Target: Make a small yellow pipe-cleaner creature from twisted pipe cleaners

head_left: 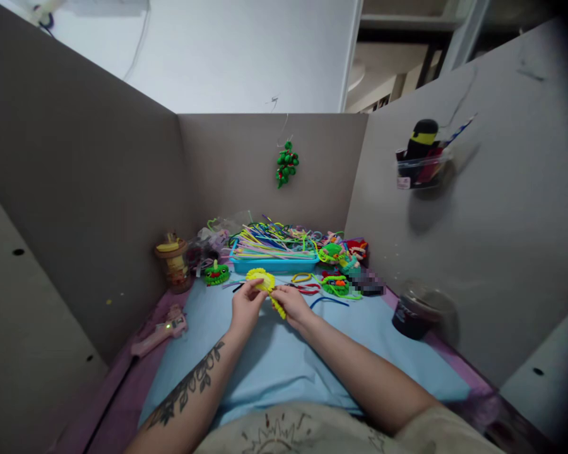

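A yellow pipe-cleaner piece, with a rounded, bumpy loop and a tail hanging down to the right, is held above the blue cloth. My left hand pinches the loop's lower left side. On the right, my right hand grips the same piece where the tail leaves the loop. Fingers of both hands nearly meet there and hide part of the join. Just beyond my right hand lie red-handled pliers and a yellow pipe-cleaner ring. A dark blue pipe cleaner rests to their right.
A blue tray heaped with pipe cleaners stands at the back. Green pipe-cleaner figures sit nearby. A pink glue gun and a cup are at left; a dark lidded tub is at right. Grey panels enclose the table.
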Demonstrator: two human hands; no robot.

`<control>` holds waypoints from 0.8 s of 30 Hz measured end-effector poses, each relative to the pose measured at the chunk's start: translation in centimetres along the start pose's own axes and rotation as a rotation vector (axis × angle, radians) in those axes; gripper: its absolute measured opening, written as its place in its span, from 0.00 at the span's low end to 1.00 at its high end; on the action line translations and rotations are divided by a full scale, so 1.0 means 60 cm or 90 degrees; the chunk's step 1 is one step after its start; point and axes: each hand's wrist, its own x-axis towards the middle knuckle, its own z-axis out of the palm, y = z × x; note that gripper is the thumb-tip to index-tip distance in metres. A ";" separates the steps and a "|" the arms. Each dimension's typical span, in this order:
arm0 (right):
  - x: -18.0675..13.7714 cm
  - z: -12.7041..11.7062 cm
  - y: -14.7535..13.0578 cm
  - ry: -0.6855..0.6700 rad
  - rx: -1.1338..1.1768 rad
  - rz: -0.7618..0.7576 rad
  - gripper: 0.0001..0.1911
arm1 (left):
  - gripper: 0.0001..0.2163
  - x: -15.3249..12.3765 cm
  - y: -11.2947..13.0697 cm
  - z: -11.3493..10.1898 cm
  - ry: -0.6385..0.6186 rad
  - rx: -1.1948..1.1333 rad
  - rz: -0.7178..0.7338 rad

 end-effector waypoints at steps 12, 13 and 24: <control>-0.001 0.000 -0.005 0.019 -0.043 -0.076 0.06 | 0.17 0.002 -0.010 -0.003 0.006 -0.005 -0.007; -0.001 0.001 -0.004 0.025 -0.048 -0.083 0.07 | 0.17 0.002 -0.011 -0.003 0.008 -0.009 -0.007; -0.003 0.003 0.001 0.022 -0.083 -0.118 0.09 | 0.18 0.002 -0.010 -0.001 0.001 -0.043 -0.029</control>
